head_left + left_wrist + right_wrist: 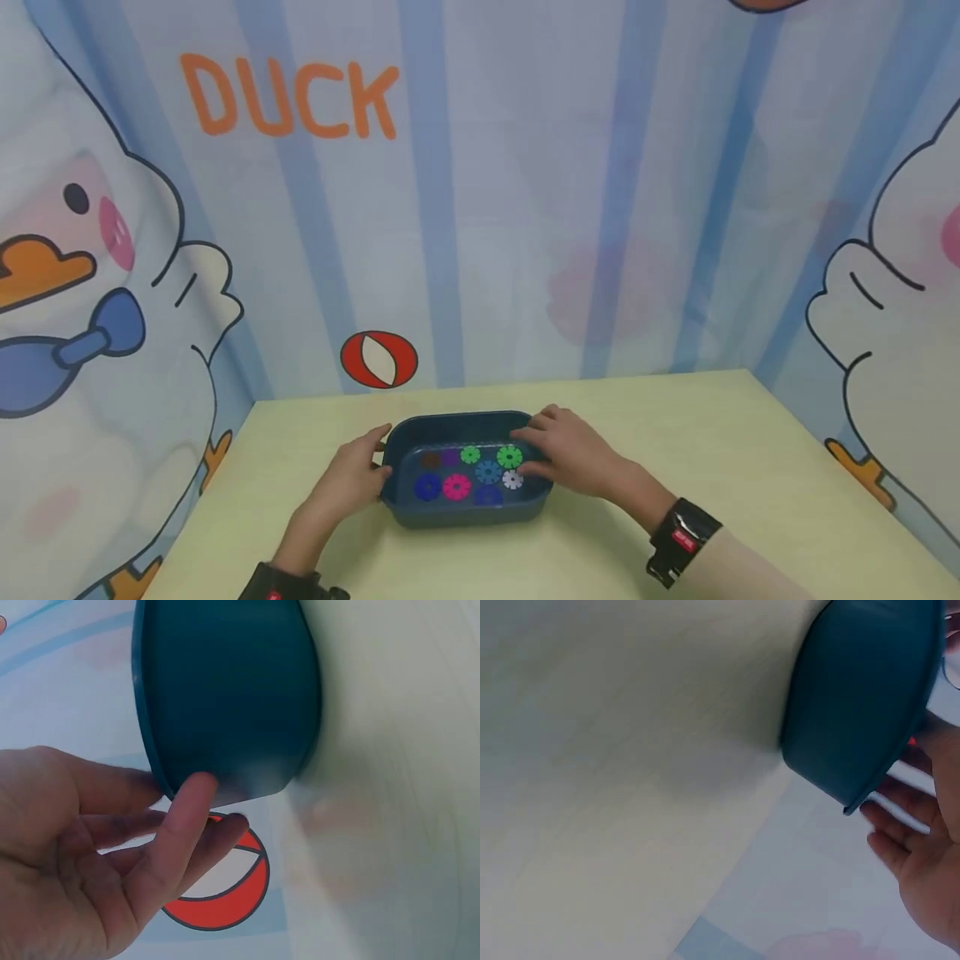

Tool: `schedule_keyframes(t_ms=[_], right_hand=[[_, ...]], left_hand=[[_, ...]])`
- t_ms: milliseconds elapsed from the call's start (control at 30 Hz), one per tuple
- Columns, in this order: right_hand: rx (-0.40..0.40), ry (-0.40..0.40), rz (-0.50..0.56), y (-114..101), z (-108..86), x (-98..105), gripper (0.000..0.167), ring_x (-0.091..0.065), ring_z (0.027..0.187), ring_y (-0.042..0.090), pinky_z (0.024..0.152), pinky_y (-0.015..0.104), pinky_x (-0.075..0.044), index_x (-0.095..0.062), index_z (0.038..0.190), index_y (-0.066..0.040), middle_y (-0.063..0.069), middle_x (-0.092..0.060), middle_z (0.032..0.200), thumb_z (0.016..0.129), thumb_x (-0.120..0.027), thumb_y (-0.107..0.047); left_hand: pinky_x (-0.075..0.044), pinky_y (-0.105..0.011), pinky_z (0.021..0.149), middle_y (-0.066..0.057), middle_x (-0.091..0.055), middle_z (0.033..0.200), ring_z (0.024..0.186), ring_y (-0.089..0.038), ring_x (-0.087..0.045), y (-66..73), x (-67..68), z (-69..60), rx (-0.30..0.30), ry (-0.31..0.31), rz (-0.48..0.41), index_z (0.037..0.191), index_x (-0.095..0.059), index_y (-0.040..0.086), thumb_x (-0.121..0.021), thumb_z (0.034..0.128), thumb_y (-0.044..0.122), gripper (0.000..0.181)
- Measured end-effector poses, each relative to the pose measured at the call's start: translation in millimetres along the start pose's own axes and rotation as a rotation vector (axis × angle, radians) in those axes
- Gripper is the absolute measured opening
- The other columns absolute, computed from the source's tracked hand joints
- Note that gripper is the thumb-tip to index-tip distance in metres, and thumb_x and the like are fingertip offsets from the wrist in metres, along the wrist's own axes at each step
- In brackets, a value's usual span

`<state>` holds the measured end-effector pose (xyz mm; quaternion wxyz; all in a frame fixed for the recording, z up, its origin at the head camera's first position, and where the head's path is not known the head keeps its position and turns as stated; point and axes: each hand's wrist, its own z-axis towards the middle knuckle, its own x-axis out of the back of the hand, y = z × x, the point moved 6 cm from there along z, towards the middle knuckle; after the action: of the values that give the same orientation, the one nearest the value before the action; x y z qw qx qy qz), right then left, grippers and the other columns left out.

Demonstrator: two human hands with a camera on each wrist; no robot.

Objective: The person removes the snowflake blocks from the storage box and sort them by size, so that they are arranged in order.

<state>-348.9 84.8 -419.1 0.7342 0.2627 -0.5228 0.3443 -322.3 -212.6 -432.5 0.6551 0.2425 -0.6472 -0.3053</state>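
Observation:
A dark teal plastic basin (465, 515) stands upright on the table. Several notched snowflake discs lie spread on its floor, among them a pink disc (457, 487), a green disc (509, 457), a white disc (512, 480) and a dark blue disc (427, 487). My left hand (351, 475) is at the basin's left end, thumb and fingers loosely spread; in the left wrist view its fingertips meet the rim corner (166, 776). My right hand (573, 450) lies over the right end, its fingers and thumb reaching past the rim, with no disc visibly pinched.
The pale yellow table (645, 533) extends around the basin. Behind it hangs a striped blue and white curtain (517, 208) printed with ducks, lettering and a red ball (379, 359). Each wrist wears a black band (682, 540).

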Motion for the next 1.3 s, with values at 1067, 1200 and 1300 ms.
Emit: schedule_keyframes(t_ms=[1067,1200,1300], right_hand=[[0.008,-0.301,-0.248,-0.9,64.6,-55.7,0.015,-0.062,0.088,0.02,0.078,0.035,-0.056,-0.08,0.103,-0.012,0.004,-0.065,0.096,0.09,-0.083,-0.019],[0.034,-0.196,-0.136,-0.9,62.8,-40.6,0.007,-0.064,0.084,0.02,0.072,0.034,-0.055,-0.074,0.099,-0.012,0.001,-0.066,0.092,0.095,-0.078,-0.016],[-0.034,-0.141,0.087,8.2,58.1,-21.6,0.006,-0.064,0.078,0.018,0.068,0.032,-0.055,-0.065,0.105,-0.011,0.001,-0.068,0.091,0.102,-0.069,-0.014]], left_hand=[[-0.064,-0.035,0.053,-0.032,-0.071,0.122,0.086,-0.03,-0.078,-12.3,-7.9,11.3,0.075,0.04,-0.161,0.145,-0.055,-0.01,-0.064,0.0874,-0.008,0.059],[-0.063,-0.034,0.053,-0.031,-0.071,0.123,0.087,-0.028,-0.077,-12.2,-5.7,10.1,0.079,0.054,-0.136,0.146,-0.055,-0.01,-0.065,0.0885,-0.008,0.058],[-0.062,-0.033,0.052,-0.031,-0.071,0.123,0.086,-0.027,-0.077,-11.1,-2.3,10.5,0.068,0.072,-0.124,0.146,-0.055,-0.01,-0.064,0.0894,-0.006,0.057]])
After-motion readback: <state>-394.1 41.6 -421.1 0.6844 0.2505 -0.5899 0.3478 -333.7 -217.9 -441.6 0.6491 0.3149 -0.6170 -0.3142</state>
